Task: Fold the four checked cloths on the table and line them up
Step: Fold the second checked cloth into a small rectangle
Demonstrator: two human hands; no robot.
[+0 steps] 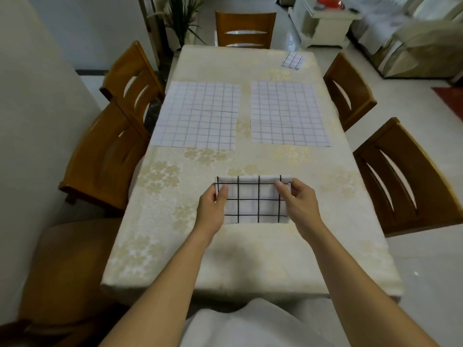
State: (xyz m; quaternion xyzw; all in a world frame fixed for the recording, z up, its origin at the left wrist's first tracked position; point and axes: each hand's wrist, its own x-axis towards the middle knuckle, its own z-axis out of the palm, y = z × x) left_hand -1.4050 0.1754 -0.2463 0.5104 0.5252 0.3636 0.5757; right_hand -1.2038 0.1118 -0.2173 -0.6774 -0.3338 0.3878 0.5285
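Table point(250, 259): biggest thing I see. It has a cream cover with a pale flower print and runs lengthwise away from the camera.
Chairs: five wooden ones. Two stand on the left point(105, 159), two on the right point(406, 176), and one at the far end point(244, 28).
Left flat cloth point(198, 115): white with thin blue-grey checks. It is spread open on the far-left half of the table.
Right flat cloth point(288, 113): same thin check, also spread open. It lies just beside the left one, with a strip of table cover between them.
Cabinet point(323, 26): white, on the floor past the far-right corner, with something red on top. I can't tell what the red thing is.
Plant point(180, 18): green leaves behind the far-left corner.
Held cloth point(253, 201): white with bold black checks, folded to a small rectangle. It sits in the near-middle of the table, nearer than both flat cloths.
Left hand point(210, 209): pinching the held cloth's far-left corner, thumb on top.
Right hand point(299, 201): pinching the far-right corner the same way, thumb on top and fingers curled at the edge.
Small folded cloth point(292, 60): thin check, folded small. It lies at the far-right corner of the table, well apart from the rest.
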